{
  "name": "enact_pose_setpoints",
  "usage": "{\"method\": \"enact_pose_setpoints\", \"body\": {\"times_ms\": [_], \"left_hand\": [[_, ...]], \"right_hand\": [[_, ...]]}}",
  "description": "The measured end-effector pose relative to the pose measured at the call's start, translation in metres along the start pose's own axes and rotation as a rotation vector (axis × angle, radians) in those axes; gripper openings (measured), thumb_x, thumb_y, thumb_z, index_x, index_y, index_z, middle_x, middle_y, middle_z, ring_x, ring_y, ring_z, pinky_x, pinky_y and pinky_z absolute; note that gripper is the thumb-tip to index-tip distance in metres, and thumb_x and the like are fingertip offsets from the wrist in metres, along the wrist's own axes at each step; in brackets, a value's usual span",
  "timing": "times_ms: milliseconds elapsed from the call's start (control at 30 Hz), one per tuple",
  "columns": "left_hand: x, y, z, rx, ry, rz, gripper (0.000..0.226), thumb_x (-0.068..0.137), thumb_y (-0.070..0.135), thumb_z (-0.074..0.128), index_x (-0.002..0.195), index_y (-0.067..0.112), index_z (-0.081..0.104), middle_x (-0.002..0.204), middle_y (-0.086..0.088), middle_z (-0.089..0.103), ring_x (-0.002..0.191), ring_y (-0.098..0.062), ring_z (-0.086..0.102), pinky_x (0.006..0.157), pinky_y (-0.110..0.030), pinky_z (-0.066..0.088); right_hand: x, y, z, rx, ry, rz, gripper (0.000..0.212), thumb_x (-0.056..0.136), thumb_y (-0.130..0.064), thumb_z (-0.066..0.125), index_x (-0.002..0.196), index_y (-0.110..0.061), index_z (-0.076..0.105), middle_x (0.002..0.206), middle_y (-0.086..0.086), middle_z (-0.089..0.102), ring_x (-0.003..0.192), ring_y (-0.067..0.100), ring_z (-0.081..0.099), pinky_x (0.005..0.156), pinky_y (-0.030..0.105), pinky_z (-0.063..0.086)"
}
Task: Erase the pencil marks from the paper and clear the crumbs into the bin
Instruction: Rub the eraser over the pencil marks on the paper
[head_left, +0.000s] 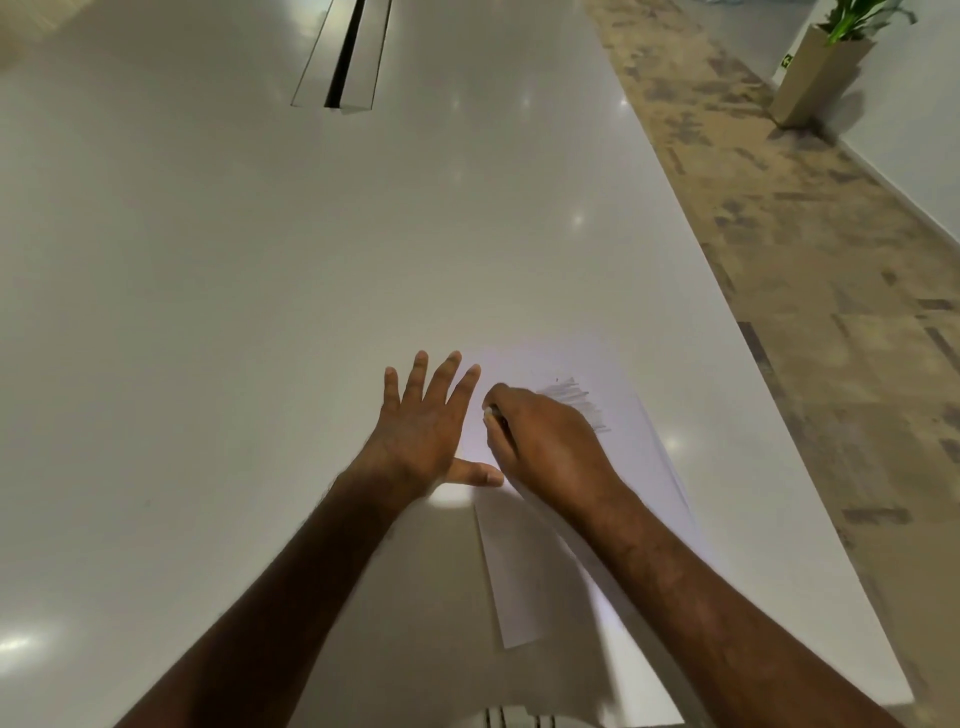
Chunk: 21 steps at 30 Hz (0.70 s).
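A white sheet of paper (530, 571) lies on the white table (234, 312), near its right edge. Grey pencil marks (582, 405) cover a patch at the sheet's far end. My left hand (421, 436) rests flat with fingers spread on the paper's left edge, thumb pointing right. My right hand (545, 447) is curled on the sheet just left of the marks and grips a thin dark object with a pale tip (493, 415); I cannot tell whether it is a pencil or an eraser. No bin is in view.
A long cable slot (345, 57) runs down the table's middle at the far end. The table's right edge falls to a patterned carpet floor (810, 249). A tall planter with a green plant (821, 73) stands by the far right wall.
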<state>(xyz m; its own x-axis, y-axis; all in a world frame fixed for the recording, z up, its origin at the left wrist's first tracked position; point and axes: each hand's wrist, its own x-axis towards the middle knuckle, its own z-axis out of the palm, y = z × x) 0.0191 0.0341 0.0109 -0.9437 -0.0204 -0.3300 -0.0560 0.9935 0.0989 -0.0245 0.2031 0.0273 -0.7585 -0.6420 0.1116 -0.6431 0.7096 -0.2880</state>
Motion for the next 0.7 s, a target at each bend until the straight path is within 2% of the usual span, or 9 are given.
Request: {"method": "enact_pose_setpoints", "body": {"times_ms": [267, 467, 700], "left_hand": [[-0.001, 0.001, -0.002, 0.017, -0.008, 0.000, 0.133, 0.064, 0.097, 0.039, 0.161, 0.027, -0.021, 0.169, -0.005, -0.025, 0.155, -0.039, -0.022, 0.123, -0.065, -0.001], [0.001, 0.000, -0.001, 0.032, -0.003, -0.005, 0.133, 0.063, 0.098, 0.036, 0.161, 0.026, -0.021, 0.170, -0.005, -0.024, 0.155, -0.040, -0.022, 0.123, -0.066, 0.001], [-0.002, 0.000, -0.004, 0.002, -0.006, 0.003, 0.132, 0.068, 0.095, 0.044, 0.161, 0.026, -0.020, 0.170, -0.005, -0.024, 0.155, -0.039, -0.022, 0.123, -0.065, 0.000]], "right_hand": [[0.009, 0.018, -0.002, 0.088, 0.063, -0.006, 0.020, 0.112, -0.034, 0.044, 0.107, -0.026, 0.061, 0.083, -0.008, 0.067, 0.070, 0.012, 0.061, 0.069, 0.038, 0.057], [-0.009, 0.009, 0.002, 0.067, -0.009, -0.055, 0.022, 0.112, -0.037, 0.043, 0.107, -0.026, 0.062, 0.088, -0.007, 0.068, 0.073, 0.011, 0.061, 0.071, 0.035, 0.057], [0.009, 0.012, -0.001, 0.049, 0.042, 0.017, 0.020, 0.111, -0.030, 0.046, 0.104, -0.021, 0.062, 0.084, -0.003, 0.068, 0.070, 0.015, 0.062, 0.069, 0.041, 0.058]]}}
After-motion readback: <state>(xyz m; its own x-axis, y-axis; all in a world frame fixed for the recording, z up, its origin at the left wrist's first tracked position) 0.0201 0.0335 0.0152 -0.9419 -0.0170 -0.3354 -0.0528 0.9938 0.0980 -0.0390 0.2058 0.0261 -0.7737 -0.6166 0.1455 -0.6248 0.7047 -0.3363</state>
